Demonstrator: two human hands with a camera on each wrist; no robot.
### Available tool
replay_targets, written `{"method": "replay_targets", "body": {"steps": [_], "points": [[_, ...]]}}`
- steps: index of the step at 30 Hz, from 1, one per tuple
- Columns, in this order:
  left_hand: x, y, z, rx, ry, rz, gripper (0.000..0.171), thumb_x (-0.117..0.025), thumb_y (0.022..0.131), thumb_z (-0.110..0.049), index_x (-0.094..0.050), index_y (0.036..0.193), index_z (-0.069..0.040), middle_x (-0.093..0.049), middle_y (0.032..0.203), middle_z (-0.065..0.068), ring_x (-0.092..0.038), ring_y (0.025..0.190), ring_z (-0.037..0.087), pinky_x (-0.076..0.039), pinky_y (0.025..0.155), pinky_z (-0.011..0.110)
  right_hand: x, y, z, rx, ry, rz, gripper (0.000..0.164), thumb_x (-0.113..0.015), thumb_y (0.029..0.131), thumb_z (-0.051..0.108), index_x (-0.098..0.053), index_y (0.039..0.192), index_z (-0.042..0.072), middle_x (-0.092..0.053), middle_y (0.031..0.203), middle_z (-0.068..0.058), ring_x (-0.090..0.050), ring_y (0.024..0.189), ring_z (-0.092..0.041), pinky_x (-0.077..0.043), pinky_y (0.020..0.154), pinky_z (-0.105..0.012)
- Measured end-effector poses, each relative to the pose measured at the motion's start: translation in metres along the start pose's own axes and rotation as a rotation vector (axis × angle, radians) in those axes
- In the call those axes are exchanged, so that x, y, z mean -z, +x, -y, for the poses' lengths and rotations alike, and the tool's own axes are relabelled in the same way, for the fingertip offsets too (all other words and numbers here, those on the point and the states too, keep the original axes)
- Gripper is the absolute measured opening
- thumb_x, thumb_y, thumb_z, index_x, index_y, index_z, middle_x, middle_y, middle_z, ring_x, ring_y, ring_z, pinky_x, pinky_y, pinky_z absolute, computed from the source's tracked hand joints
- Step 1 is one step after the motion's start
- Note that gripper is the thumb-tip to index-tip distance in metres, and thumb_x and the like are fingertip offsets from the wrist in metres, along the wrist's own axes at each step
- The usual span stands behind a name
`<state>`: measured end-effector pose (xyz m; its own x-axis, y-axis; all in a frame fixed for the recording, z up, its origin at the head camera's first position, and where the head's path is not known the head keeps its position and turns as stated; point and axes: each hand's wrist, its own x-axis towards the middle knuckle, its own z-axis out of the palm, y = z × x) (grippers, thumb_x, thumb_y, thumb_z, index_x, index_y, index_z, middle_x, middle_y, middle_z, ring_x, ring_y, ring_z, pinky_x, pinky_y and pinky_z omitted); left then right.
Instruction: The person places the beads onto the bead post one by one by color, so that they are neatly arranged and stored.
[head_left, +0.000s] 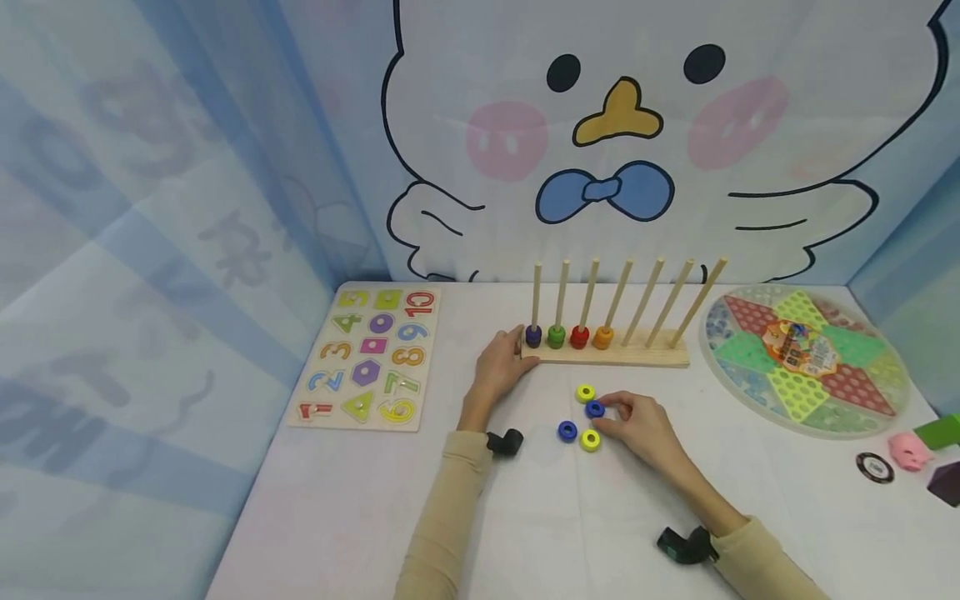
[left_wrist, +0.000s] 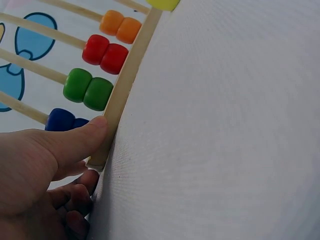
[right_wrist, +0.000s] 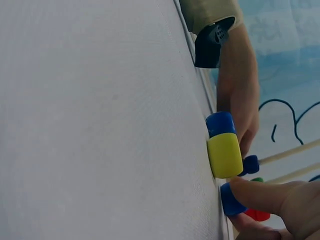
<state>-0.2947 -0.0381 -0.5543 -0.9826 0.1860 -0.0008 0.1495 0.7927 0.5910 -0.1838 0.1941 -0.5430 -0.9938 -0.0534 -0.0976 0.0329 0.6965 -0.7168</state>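
At the left end of a wooden peg rack (head_left: 647,358), my left hand (head_left: 497,371) grips the base, thumb along its front edge (left_wrist: 90,135). The four leftmost pegs are too many to number, so several carry beads: blue (head_left: 533,336), green (head_left: 556,336), red (head_left: 579,337) and orange (head_left: 603,337). My right hand (head_left: 643,427) pinches a blue bead (head_left: 595,409) between thumb and fingers, low over the table. Around it lie a yellow bead (head_left: 585,393), another yellow bead (head_left: 590,440) and a second blue bead (head_left: 567,431).
A number-and-shape board (head_left: 430,367) lies at the left. To the right sits a round checkers board (head_left: 720,392). Beyond it are a black-and-white disc (head_left: 875,467), a pink pig figure (head_left: 909,451), a green block (head_left: 939,432) and a dark block (head_left: 947,483). A printed curtain (head_left: 465,225) hangs behind.
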Motion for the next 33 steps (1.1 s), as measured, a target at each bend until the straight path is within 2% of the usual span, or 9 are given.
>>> {"method": "replay_targets", "body": {"steps": [6, 10, 14, 21, 26, 29, 33], "points": [[0.000, 0.001, -0.002, 0.021, -0.007, 0.007, 0.070, -0.070, 0.085, -0.041, -0.043, 0.143, -0.013, -0.051, 0.090, -0.001, -0.047, 0.073, 0.013, -0.038, 0.062, 0.025, -0.001, 0.000, 0.001, 0.033, -0.018, -0.049, 0.040, -0.078, 0.078, 0.030, -0.069, 0.105, 0.002, -0.040, 0.063, -0.001, -0.035, 0.057, -0.016, -0.025, 0.053, -0.028], [-0.001, 0.002, -0.002, 0.010, -0.009, 0.004, 0.070, -0.070, 0.085, -0.040, -0.044, 0.143, -0.012, -0.051, 0.089, -0.001, -0.047, 0.072, 0.013, -0.038, 0.061, 0.025, 0.011, 0.000, 0.012, 0.047, -0.037, -0.073, 0.040, -0.078, 0.079, 0.031, -0.069, 0.105, 0.003, -0.039, 0.062, -0.001, -0.035, 0.055, -0.016, -0.026, 0.050, -0.027], [-0.001, 0.002, -0.001, 0.009, -0.012, 0.004, 0.070, -0.071, 0.085, -0.040, -0.044, 0.143, -0.012, -0.050, 0.089, -0.001, -0.047, 0.072, 0.012, -0.037, 0.061, 0.025, 0.038, 0.004, 0.033, 0.099, -0.049, -0.162, 0.040, -0.075, 0.082, 0.036, -0.068, 0.106, 0.004, -0.038, 0.062, -0.001, -0.034, 0.053, -0.016, -0.026, 0.047, -0.026], [-0.001, 0.001, -0.001, 0.026, 0.001, 0.002, 0.070, -0.071, 0.085, -0.041, -0.044, 0.143, -0.013, -0.049, 0.088, -0.001, -0.046, 0.072, 0.012, -0.036, 0.060, 0.025, 0.108, 0.020, 0.085, 0.192, -0.023, -0.356, 0.046, -0.070, 0.085, 0.039, -0.066, 0.111, 0.001, -0.041, 0.067, -0.006, -0.035, 0.054, -0.018, -0.026, 0.044, -0.027], [-0.001, 0.000, -0.002, 0.019, -0.007, 0.001, 0.070, -0.071, 0.085, -0.040, -0.044, 0.143, -0.013, -0.049, 0.088, -0.001, -0.046, 0.071, 0.012, -0.036, 0.060, 0.025, 0.151, 0.030, 0.109, 0.236, 0.007, -0.491, 0.047, -0.072, 0.083, 0.041, -0.067, 0.111, 0.004, -0.039, 0.068, -0.008, -0.032, 0.055, -0.017, -0.024, 0.047, -0.028], [-0.001, 0.001, -0.002, 0.019, -0.010, -0.001, 0.070, -0.070, 0.085, -0.040, -0.044, 0.143, -0.013, -0.049, 0.088, -0.001, -0.046, 0.071, 0.012, -0.036, 0.060, 0.024, 0.164, 0.035, 0.113, 0.223, -0.010, -0.530, 0.050, -0.070, 0.082, 0.046, -0.067, 0.113, 0.006, -0.038, 0.069, -0.009, -0.031, 0.055, -0.018, -0.023, 0.048, -0.028], [-0.001, 0.001, -0.002, 0.020, -0.008, 0.000, 0.070, -0.071, 0.084, -0.041, -0.044, 0.143, -0.013, -0.050, 0.088, -0.002, -0.046, 0.071, 0.012, -0.037, 0.060, 0.024, 0.167, 0.042, 0.107, 0.173, -0.029, -0.504, 0.054, -0.067, 0.084, 0.048, -0.066, 0.116, 0.005, -0.039, 0.072, -0.010, -0.033, 0.055, -0.019, -0.023, 0.045, -0.028]]}}
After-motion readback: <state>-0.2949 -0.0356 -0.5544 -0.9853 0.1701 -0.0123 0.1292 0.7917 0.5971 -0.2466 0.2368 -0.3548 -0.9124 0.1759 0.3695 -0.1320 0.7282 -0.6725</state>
